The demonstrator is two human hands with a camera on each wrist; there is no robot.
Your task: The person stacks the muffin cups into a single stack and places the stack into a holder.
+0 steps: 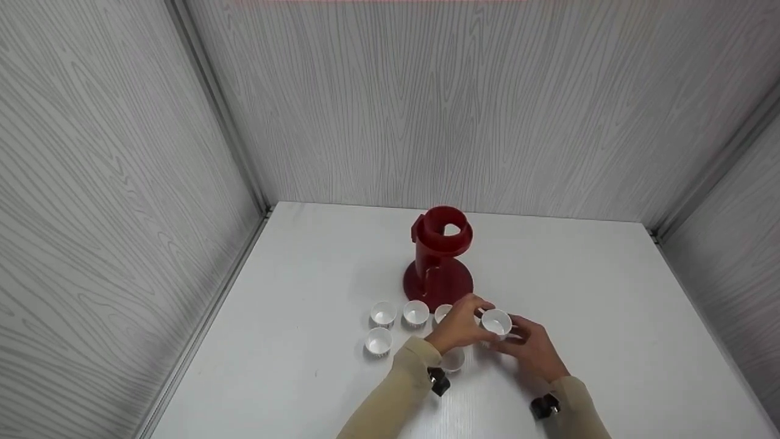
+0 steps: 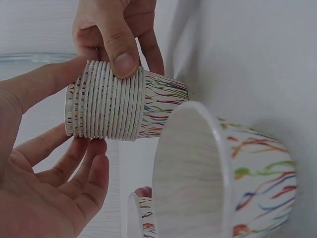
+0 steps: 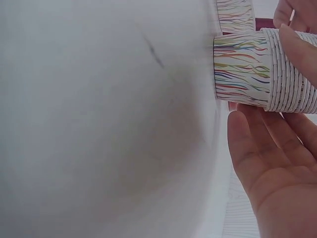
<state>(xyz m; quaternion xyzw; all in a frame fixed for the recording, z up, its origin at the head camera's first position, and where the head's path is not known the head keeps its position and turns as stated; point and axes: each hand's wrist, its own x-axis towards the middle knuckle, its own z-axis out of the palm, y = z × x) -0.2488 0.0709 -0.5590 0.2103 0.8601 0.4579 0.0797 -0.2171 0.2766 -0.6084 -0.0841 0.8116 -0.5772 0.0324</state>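
Observation:
Both hands hold one stack of nested paper cups (image 2: 106,101), white with coloured wavy streaks and rims piled close together. In the left wrist view, my left hand (image 2: 54,163) has its thumb and fingers about the rim end of the stack. My right hand (image 1: 531,349) grips the stack from the right; its thumb (image 3: 301,52) lies over the rims and its fingers curve under them in the right wrist view. The stack stands upright close over the table, its open top (image 1: 496,322) facing up between the hands.
Several single cups stand open side up on the white table (image 1: 292,390), among them a back-left cup (image 1: 384,314) and one by the left wrist (image 1: 452,361). Behind them rises a dark red stand (image 1: 442,244) with a ring-shaped top and round base. Grey wood-grain panels (image 1: 426,110) enclose the table.

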